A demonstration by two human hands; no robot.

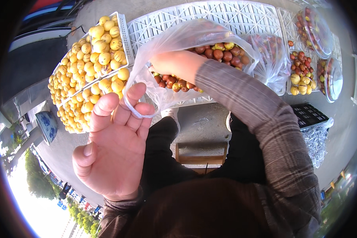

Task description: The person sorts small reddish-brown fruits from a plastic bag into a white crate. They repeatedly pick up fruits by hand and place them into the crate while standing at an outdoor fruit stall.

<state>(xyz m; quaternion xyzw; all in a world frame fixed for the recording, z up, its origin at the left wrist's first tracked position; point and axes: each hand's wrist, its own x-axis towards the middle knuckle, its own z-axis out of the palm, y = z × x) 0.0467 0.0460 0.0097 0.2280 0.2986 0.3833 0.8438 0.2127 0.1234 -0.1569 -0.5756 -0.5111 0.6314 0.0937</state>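
Note:
A large clear plastic bag (pixel 178 34) lies wide open on its side, with many red-brown jujubes (pixel 226 56) inside, some patched yellow-green. Its rim loops across the fingers of my left hand (pixel 116 145), which hooks it with the palm turned up and the thumb apart. My right hand (pixel 169 63) reaches into the bag's mouth from the right, above the jujubes. Its fingertips are hidden by the film and fruit, so what they hold cannot be seen. To the left, yellow pepino melons (pixel 99 46) with dark stripes fill white plastic crates (pixel 125 38) close beside my left fingers.
The bag rests on upturned white plastic crates (pixel 202 12). A tied plastic bag of fruit (pixel 269 62) sits to its right. Farther right are small loose fruits (pixel 302 64) and clear lidded tubs (pixel 333 78). A black crate (pixel 308 114) and a wooden stool (pixel 200 159) stand lower.

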